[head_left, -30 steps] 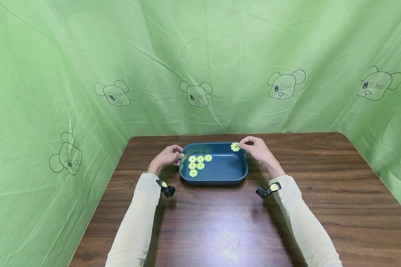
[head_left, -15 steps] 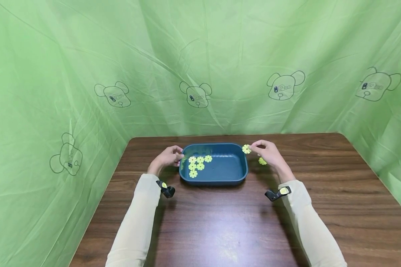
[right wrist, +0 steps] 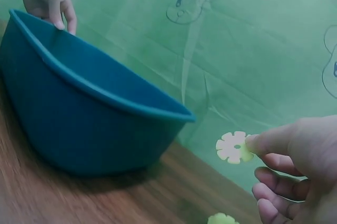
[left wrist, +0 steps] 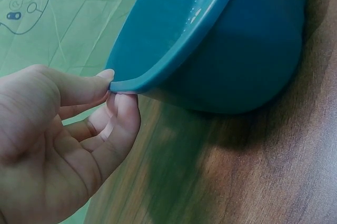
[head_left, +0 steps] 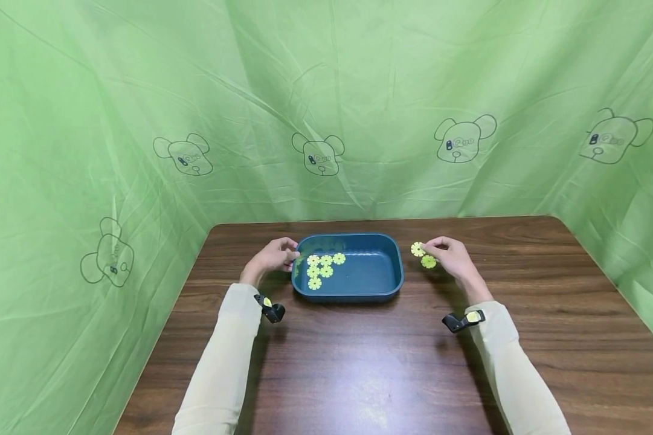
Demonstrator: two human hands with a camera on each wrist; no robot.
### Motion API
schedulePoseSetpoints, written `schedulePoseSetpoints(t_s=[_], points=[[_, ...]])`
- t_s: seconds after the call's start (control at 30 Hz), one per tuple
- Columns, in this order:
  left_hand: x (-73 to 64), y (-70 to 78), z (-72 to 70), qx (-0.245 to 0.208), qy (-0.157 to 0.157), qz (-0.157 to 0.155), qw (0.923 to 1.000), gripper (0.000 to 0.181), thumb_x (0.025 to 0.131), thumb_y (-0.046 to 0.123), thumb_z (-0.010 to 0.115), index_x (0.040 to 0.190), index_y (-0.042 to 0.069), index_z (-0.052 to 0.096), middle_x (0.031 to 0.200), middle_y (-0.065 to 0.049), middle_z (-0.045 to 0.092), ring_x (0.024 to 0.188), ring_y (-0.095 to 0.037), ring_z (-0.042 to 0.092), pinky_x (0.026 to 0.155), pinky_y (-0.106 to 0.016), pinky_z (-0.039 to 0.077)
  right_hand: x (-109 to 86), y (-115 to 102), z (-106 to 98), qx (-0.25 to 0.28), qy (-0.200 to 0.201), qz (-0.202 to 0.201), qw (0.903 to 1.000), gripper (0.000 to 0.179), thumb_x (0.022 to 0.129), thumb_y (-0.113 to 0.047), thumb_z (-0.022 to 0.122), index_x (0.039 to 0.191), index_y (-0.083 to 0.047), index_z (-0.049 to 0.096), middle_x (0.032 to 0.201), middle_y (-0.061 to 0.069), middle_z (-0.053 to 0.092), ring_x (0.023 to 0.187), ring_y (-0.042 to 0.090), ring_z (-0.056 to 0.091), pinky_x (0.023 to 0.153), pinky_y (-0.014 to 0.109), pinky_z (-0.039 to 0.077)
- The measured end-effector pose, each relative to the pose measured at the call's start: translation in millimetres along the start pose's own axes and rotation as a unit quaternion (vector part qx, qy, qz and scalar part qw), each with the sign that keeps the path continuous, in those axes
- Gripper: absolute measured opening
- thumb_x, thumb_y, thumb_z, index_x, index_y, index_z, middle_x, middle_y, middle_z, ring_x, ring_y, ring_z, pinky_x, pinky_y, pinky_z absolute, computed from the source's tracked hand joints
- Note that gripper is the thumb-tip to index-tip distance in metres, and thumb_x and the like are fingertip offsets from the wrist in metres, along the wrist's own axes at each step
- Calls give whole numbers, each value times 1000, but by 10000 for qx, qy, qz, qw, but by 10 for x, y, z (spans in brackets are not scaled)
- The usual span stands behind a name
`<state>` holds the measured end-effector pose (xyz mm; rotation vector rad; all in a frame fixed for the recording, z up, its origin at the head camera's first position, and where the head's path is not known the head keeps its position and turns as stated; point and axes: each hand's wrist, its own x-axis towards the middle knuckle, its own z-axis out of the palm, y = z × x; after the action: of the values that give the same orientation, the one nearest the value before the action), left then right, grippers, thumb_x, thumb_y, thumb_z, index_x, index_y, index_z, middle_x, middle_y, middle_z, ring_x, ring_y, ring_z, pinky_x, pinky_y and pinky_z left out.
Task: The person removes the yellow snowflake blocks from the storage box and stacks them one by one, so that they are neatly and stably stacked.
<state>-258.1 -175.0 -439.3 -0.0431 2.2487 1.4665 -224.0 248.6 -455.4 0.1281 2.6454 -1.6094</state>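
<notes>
A dark blue rectangular basin (head_left: 372, 296) with rounded corners sits on the table. My left hand (head_left: 272, 255) pinches its left rim between thumb and fingers, as the left wrist view shows close up. Several yellow-green flower-shaped discs (head_left: 326, 271) lie in the left half of the basin. To the right of it, my right hand (head_left: 452, 257) pinches one more flower-shaped disc (right wrist: 231, 147) by its edge, raised off the table in the right wrist view. Another flower disc (head_left: 428, 261) lies on the table just below that hand.
The brown wood-grain table (head_left: 348, 362) runs back to a green curtain (head_left: 380, 109) printed with bear heads. Black camera mounts (head_left: 272, 309) are strapped at both wrists over pale sleeves.
My right hand has moved right with its flower disc, from over the basin's back right corner to beside the basin. The disc on the table has come into view. My left hand stays put.
</notes>
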Motion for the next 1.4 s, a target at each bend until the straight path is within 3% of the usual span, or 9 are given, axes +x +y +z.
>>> schedulePoseSetpoints(t_s=[0.4, 0.7, 0.93, 1.17, 1.4], points=[[-14, 2, -5, 107, -27, 21, 9999, 31, 98, 8, 51, 127, -1, 44, 96, -15, 49, 72, -17, 55, 94, -55, 48, 29, 204, -57, -572, 292, 386, 9972, 39, 92, -32, 62, 106, 4, 63, 118, 22, 58, 105, 30, 49, 79, 29, 37], [-35, -2, 10, 0, -45, 16, 10000, 30, 98, 7, 51, 126, -1, 44, 90, -10, 46, 72, -18, 54, 96, -57, 46, 49, 290, -92, -1117, 283, 716, 9908, 40, 91, -34, 62, 107, 2, 66, 115, 22, 60, 99, 32, 51, 74, 30, 39], [-14, -12, 0, 68, -21, 47, 10000, 30, 98, 8, 52, 126, -1, 45, 90, -11, 48, 70, -17, 54, 94, -56, 47, 105, 326, -88, -1407, 373, 593, 9876, 34, 89, -31, 63, 102, 0, 69, 102, 18, 63, 92, 31, 53, 71, 30, 41], [37, -54, -8, 80, -13, 86, 9999, 32, 98, 8, 52, 127, -1, 44, 89, -10, 50, 67, -15, 54, 88, -51, 52, 105, 297, -68, -1682, 383, 550, 9835, 32, 89, -28, 62, 100, 1, 69, 115, 25, 63, 110, 42, 54, 91, 47, 44], [22, -30, -2, 124, 29, 62, 9999, 31, 98, 9, 52, 126, -1, 45, 90, -12, 50, 69, -17, 55, 88, -51, 52, 111, 313, -56, -1856, 385, 494, 9806, 31, 90, -27, 61, 100, 1, 69, 115, 25, 64, 110, 44, 55, 92, 49, 44]])
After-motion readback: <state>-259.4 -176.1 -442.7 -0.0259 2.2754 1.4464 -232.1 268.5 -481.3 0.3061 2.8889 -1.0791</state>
